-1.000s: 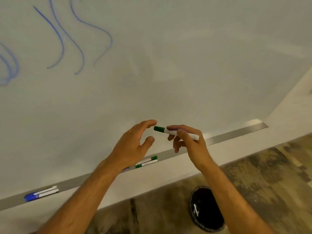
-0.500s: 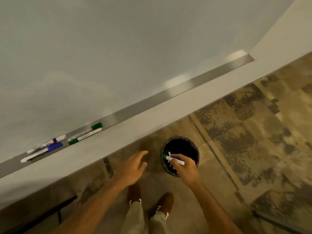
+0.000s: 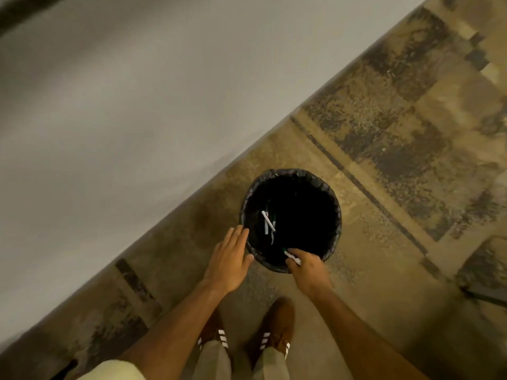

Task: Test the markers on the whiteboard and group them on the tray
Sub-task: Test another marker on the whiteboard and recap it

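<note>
While the left hand (image 3: 229, 259) hovers flat, fingers straight & empty, beside the bin (image 3: 333, 207) rim, the right hand (image 3: 308, 266) pinches a green-capped marker (image 3: 291, 256) over the opening, prob. a dud for dumping. Discarded markers (image 3: 267, 219) inside are dim; whiteboard/tray out of view.

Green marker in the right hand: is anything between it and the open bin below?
Nothing visible blocks it. The right hand pinches the green marker over the near rim of the bin, whose mouth is open. The left hand hovers open beside the rim, off to the side. Discarded markers lie inside.
</note>
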`<state>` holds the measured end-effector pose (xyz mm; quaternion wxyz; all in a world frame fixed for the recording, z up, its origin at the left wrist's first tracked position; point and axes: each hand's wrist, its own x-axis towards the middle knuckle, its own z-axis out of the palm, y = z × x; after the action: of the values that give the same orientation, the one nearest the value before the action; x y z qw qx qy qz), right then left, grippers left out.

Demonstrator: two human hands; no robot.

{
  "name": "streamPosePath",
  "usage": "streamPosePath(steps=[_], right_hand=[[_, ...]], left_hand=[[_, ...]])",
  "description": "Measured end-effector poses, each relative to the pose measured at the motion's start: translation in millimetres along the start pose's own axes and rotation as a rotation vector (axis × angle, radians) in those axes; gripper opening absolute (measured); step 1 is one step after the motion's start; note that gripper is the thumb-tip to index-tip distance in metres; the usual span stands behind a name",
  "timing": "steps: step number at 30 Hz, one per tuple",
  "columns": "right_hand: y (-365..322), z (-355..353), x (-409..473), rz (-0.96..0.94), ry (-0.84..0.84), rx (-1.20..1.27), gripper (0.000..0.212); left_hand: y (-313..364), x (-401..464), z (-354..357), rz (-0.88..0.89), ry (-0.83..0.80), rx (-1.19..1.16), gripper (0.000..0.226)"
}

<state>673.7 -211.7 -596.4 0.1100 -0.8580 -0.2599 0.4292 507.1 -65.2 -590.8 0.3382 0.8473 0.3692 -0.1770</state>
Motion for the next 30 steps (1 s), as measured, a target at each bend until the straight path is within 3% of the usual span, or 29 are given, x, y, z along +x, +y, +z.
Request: streamPosePath(steps=[6,11,18,23,30], right_hand=[[28.0,20.6,27.0,-0.02,-0.017,-0.11,0.031],[1.2,-3.9,-0.2,-0.076,0.036,-0.028,0.032],[-149.2,-81.8,-107.5,-0.412,0.092,0.099,0.03],[-278.9,-130.9,-194.8,-0.657,0.096,0.061,0.03],[-418.4,-129.2,-296.3,-0.778,0.027,0.072,0.03]], left_hand=[[-11.1,29.9,30.6,-0.017,0.038,0.011,0.084],[9.9,11.3,-4.0,0.005,0.117,-0.047,0.075],[55.3,-90.9,-138.2,0.011,0.333,-0.226,0.056],[62.0,-193.6,-261.7,-0.073,0.54,-0.358,0.048],[17.1,-335.4,-359.2,-0.282,0.792,-0.35,0.044]])
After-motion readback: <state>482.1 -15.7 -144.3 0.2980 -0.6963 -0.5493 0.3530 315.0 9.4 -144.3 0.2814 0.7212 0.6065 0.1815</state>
